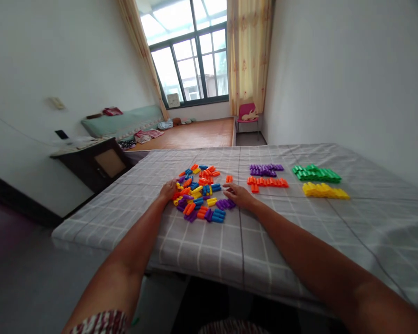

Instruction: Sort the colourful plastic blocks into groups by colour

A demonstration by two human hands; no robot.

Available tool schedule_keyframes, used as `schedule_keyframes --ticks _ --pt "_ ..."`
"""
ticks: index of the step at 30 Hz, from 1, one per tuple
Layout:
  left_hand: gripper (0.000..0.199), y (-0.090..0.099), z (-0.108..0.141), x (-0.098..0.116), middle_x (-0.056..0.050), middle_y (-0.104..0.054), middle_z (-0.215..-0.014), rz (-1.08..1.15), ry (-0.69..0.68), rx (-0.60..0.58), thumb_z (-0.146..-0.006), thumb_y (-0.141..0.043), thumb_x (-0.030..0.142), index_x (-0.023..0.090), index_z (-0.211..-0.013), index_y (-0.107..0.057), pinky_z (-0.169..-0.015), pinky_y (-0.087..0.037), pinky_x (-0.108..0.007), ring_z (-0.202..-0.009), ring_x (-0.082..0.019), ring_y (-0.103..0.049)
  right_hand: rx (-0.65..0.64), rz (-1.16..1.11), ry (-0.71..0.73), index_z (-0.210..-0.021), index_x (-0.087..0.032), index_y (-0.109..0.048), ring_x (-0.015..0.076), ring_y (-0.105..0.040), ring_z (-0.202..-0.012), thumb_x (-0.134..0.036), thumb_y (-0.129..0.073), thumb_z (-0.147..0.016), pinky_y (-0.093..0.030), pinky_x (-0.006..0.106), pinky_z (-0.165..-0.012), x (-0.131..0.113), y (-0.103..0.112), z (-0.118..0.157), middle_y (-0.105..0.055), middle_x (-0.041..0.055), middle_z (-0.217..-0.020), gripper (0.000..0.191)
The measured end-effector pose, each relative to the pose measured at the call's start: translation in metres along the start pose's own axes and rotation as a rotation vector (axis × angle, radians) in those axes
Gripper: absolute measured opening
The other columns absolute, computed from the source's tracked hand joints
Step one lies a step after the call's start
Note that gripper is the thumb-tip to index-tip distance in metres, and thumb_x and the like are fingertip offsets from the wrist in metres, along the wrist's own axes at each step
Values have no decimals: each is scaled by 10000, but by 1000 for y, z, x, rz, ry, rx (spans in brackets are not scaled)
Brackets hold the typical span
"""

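A mixed pile of orange, blue, yellow and purple plastic pieces [197,191] lies on the checked cloth. My left hand [168,190] rests against the pile's left edge, its fingertips partly hidden by the pieces. At the pile's right side, my right hand [237,195] has its fingers apart, close to some purple pieces [225,204]. Two orange pieces [229,178] lie just beyond it. Farther right are grouped purple pieces [264,170], orange pieces [267,183], green pieces [316,173] and yellow pieces [325,190].
The grey checked cloth [209,246] covers the table, whose front edge is near my forearms. Behind stand a wide bed [202,132], a dark cabinet [107,162] at the left and a pink chair [246,112] below the curtain.
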State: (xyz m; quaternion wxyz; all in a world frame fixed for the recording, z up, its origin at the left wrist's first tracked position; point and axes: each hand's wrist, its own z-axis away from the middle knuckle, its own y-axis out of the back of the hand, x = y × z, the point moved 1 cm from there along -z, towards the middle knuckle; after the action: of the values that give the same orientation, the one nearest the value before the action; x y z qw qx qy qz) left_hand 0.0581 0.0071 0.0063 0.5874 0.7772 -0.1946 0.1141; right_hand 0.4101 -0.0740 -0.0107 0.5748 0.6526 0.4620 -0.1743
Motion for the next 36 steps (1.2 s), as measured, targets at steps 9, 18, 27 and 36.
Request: schedule_keyframes --ticks 9,18,27,36 --pt "655 -3 9 -7 -109 -704 -1080 297 186 64 -908 -238 587 142 -1081 -686 -919 -462 -340 -1016 -232 -629 1 53 97 -1144 -185 -618 157 -644 -886 -299 -510 -908 -487 282 -817 -7 2 6 -689 70 -1004 283" --pt "724 17 23 2 -126 -681 -1163 626 174 -121 -811 -416 698 119 -1160 -674 -892 -488 -343 -1050 -248 -622 89 29 6 -1051 -184 -668 195 -654 -820 -395 -464 -899 -501 315 -752 -6 9 11 -709 73 -936 331" --pt "520 18 1 -25 -88 -662 -1191 389 -179 -256 -787 -590 554 193 -1146 -694 -1001 -421 -354 -1134 -265 -574 99 127 -129 -974 -190 -688 188 -650 -768 -478 -442 -892 -495 295 -699 -6 11 15 -708 57 -883 388" --pt "374 -11 -19 -22 -112 -548 -1346 374 -204 15 -845 -588 393 216 -1161 -684 -1103 -323 -434 -1284 -285 -455 145 205 -217 -914 -178 -704 180 -616 -722 -494 -445 -874 -470 287 -668 -10 11 19 -688 50 -791 410"
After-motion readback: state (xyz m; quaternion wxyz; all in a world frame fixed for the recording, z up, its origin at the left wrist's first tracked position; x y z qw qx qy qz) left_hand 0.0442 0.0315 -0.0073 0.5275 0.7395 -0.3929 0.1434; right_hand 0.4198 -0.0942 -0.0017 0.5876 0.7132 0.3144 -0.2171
